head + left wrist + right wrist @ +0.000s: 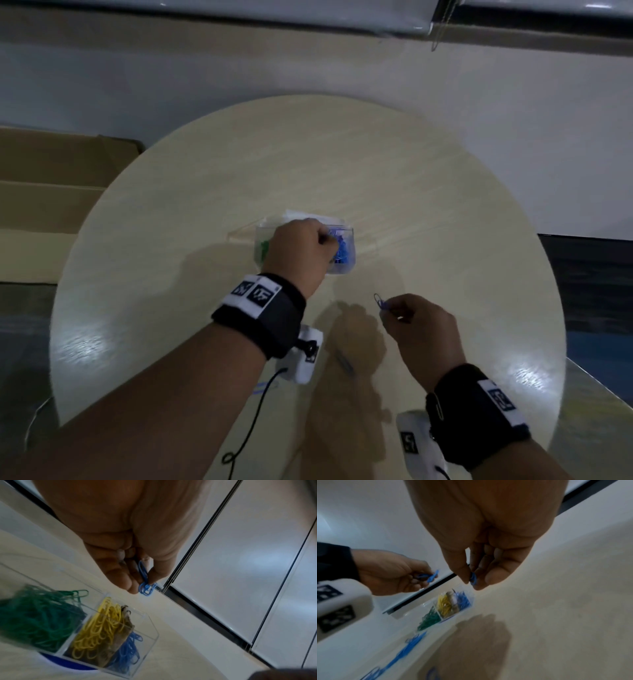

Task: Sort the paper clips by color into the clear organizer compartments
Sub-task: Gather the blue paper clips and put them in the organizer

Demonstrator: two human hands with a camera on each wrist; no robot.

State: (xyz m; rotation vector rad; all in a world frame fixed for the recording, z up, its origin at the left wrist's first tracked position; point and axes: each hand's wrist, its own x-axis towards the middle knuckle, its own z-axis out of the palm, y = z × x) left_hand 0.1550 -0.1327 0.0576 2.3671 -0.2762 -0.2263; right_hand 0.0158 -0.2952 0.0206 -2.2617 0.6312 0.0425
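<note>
Two hands: both pinch blue wire paper clips.
Left hand (301,253): holds blue clips (145,586) above the clear plastic organizer (150,631).
Right hand (423,329): pinches one blue clip (379,301) over the round pale wooden counter (445,205), just beside the organizer.
Sorted: green (39,619), yellow (99,626) and blue (127,651) piles sit in separate compartments.
Left: a few loose blue clips (409,646) on the counter; nearly done, I judge.

Green paper clips (34,618), yellow paper clips (99,626) and blue paper clips (127,651) in the clear organizer (150,628). Pale wood-grain round table (342,164). Black wristbands (263,315) with black-and-white square tags (253,294).
</note>
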